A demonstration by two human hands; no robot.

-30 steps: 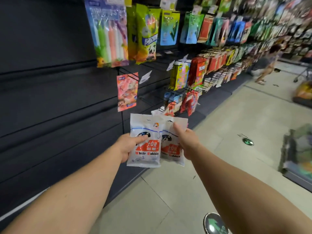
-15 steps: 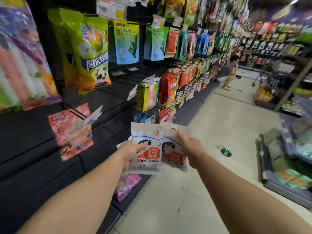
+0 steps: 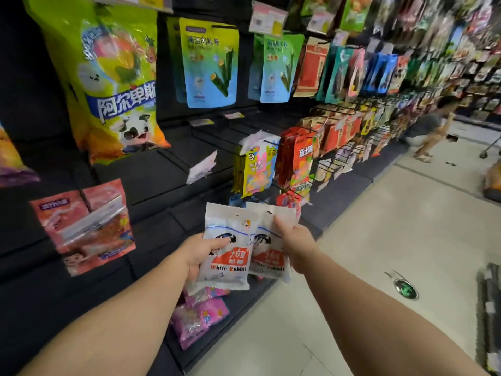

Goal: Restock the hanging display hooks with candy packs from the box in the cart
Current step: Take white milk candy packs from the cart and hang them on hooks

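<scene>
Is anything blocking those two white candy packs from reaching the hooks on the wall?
Nothing visible does. Left hand and right hand each hold a white pack in open air before the hooks.

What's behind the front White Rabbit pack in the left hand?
A second White Rabbit pack, gripped by the right hand, overlaps behind the front pack in the left hand; further packs behind would be hidden.

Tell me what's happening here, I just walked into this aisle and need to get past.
A person is restocking the hanging candy display. The left hand grips one White Rabbit candy pack, the right hand pinches a second White Rabbit pack beside it. Both packs are held out in front of the dark hook wall, not yet hung.
</scene>
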